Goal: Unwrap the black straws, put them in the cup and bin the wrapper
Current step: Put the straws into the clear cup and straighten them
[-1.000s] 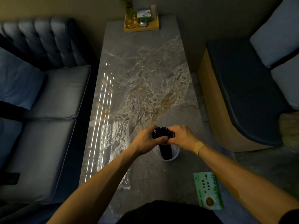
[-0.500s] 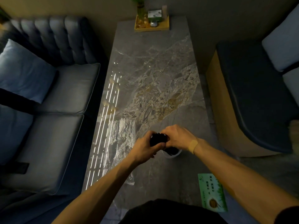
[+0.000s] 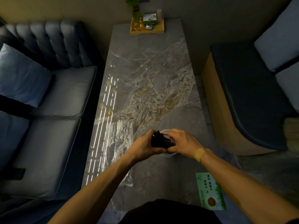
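A bundle of black straws (image 3: 161, 141) stands in a white cup (image 3: 169, 154) on the marble table (image 3: 145, 70). My left hand (image 3: 143, 147) and my right hand (image 3: 182, 143) are both closed around the tops of the straws, one on each side. The hands hide most of the cup; only parts of its rim show. A clear crinkled plastic wrapper (image 3: 119, 139) lies flat on the table just left of my left hand, partly under my left forearm.
A green printed card (image 3: 210, 191) lies at the table's near right edge. A wooden tray (image 3: 147, 28) with a plant and small items stands at the far end. A blue sofa (image 3: 48, 94) runs along the left, a dark bench (image 3: 250, 94) along the right.
Both hands have stayed on the straws in the cup and pressed closer over its mouth. The straws now lean more to the left. The camera view shifted slightly.
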Motion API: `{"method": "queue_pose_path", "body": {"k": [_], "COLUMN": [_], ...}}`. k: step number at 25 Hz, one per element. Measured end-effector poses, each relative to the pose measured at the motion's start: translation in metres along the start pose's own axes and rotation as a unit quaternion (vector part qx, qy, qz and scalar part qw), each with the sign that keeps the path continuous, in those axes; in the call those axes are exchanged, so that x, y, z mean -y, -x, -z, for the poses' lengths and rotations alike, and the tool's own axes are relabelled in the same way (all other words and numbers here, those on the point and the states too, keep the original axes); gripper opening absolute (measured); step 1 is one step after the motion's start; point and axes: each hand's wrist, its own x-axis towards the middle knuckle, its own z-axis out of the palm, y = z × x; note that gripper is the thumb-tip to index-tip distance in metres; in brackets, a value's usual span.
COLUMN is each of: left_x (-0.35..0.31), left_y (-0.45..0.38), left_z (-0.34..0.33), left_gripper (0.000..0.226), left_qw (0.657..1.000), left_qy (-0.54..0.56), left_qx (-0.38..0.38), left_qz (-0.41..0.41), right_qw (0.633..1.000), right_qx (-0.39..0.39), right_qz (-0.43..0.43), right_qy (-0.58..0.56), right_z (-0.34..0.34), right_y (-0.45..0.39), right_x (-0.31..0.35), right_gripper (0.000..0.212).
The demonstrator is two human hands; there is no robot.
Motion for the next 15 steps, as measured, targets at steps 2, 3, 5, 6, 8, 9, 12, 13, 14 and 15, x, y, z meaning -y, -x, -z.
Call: {"method": "queue_pose_path", "body": {"k": [2, 3, 5, 6, 8, 9, 12, 13, 14, 15], "left_x": [0.006, 0.008, 0.01, 0.01, 0.006, 0.004, 0.001, 0.001, 0.002, 0.003], "left_y": [0.001, 0.002, 0.004, 0.003, -0.002, -0.004, -0.007, -0.007, -0.005, -0.004], "left_z": [0.004, 0.007, 0.013, 0.015, 0.017, 0.017, 0.012, 0.01, 0.008, 0.006], "left_gripper": [0.084, 0.09, 0.103, 0.107, 0.106, 0.103, 0.085, 0.079, 0.074, 0.07], "left_qw": [0.999, 0.998, 0.995, 0.994, 0.99, 0.986, 0.968, 0.963, 0.96, 0.958], "left_qy": [-0.038, -0.063, -0.1, -0.105, -0.11, -0.122, -0.182, -0.198, -0.209, -0.216], "left_qx": [0.003, 0.01, 0.011, 0.002, -0.02, -0.027, -0.032, -0.034, -0.039, -0.047], "left_qz": [0.004, 0.003, -0.01, -0.026, -0.082, -0.113, -0.172, -0.179, -0.181, -0.181], "right_qw": [1.0, 1.0, 0.999, 0.998, 0.996, 0.995, 0.995, 0.995, 0.995, 0.996], "right_qx": [-0.009, -0.012, -0.016, -0.019, -0.025, -0.031, -0.035, -0.027, -0.017, -0.01], "right_qz": [0.001, -0.002, -0.011, -0.013, -0.014, -0.017, -0.032, -0.036, -0.038, -0.04], "right_qy": [0.006, 0.016, 0.045, 0.061, 0.087, 0.094, 0.093, 0.09, 0.086, 0.079], "right_z": [-0.004, -0.005, -0.008, -0.008, -0.009, -0.009, -0.009, -0.008, -0.007, -0.007], "right_y": [0.002, 0.001, 0.0, 0.0, 0.001, 0.002, 0.007, 0.009, 0.011, 0.012], "right_x": [-0.002, -0.003, -0.006, -0.007, -0.009, -0.01, -0.015, -0.017, -0.019, -0.021], "right_gripper": [0.075, 0.077, 0.082, 0.084, 0.087, 0.088, 0.095, 0.098, 0.1, 0.101]}}
